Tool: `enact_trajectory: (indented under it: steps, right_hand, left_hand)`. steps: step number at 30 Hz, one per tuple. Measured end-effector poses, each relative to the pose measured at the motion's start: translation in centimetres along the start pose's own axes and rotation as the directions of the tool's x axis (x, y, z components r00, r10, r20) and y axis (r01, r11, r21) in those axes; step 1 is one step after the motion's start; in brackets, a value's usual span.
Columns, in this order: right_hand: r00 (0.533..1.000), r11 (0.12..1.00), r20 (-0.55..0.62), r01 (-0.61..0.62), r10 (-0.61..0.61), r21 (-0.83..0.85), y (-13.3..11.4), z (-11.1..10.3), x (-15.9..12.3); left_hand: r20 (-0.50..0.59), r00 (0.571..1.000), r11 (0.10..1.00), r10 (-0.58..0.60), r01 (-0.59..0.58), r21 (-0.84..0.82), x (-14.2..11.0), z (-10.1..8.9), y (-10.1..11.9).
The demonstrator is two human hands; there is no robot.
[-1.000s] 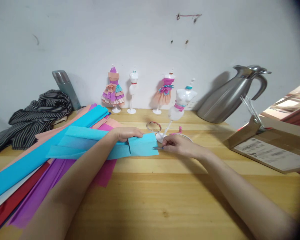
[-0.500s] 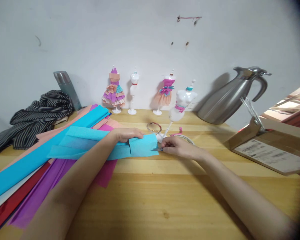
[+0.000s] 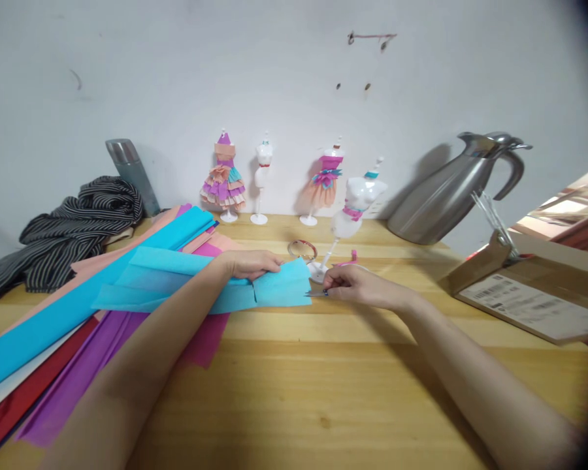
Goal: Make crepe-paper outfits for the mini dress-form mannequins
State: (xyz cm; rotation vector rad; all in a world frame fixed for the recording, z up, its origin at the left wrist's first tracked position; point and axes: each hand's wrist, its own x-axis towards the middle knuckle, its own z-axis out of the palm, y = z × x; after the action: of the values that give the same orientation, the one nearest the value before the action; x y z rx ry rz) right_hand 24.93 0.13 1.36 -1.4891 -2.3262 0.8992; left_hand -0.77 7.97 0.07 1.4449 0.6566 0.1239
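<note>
Light blue crepe paper (image 3: pixel 284 282) lies across the table, with a dark slit or fold line near its middle. My left hand (image 3: pixel 255 263) is closed on its upper edge, thumb hidden. Small scissors (image 3: pixel 316 294) are in the closed fingers of my right hand (image 3: pixel 347 284), their blades at the paper's right edge. A white mini mannequin (image 3: pixel 361 196) with a pink waist band stands just behind my right hand, its base near the paper.
Left lie rolls of coloured crepe paper (image 3: pixel 34 329) and a striped cloth (image 3: pixel 78 222). Along the wall stand a dressed mannequin (image 3: pixel 224 176), a bare one (image 3: pixel 263 171) and one in pink (image 3: pixel 326 176). To the right are a metal jug (image 3: pixel 441 189) and cardboard box (image 3: pixel 534 294).
My right hand and the scissors have shifted slightly right, from over the paper to its edge. The paper's right end has changed shape a little. My left hand stays in place.
</note>
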Motion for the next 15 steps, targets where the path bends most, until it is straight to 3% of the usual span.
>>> enact_trajectory:
  steps: [6, 15]
  right_hand:
    - [0.999, 1.0, 0.046, 0.029, -0.029, -0.004, -0.4, -0.4, -0.3]
    - [0.995, 0.999, 0.095, 0.012, -0.017, 0.05, -1.1, -1.0, -0.8]
  left_hand:
    - [-0.196, 0.98, 0.976, 0.017, 0.026, 0.216, -0.7, 0.5, 1.7]
    - [-0.341, 0.938, 0.967, 0.068, 0.023, 0.255, -0.5, 2.2, 2.5]
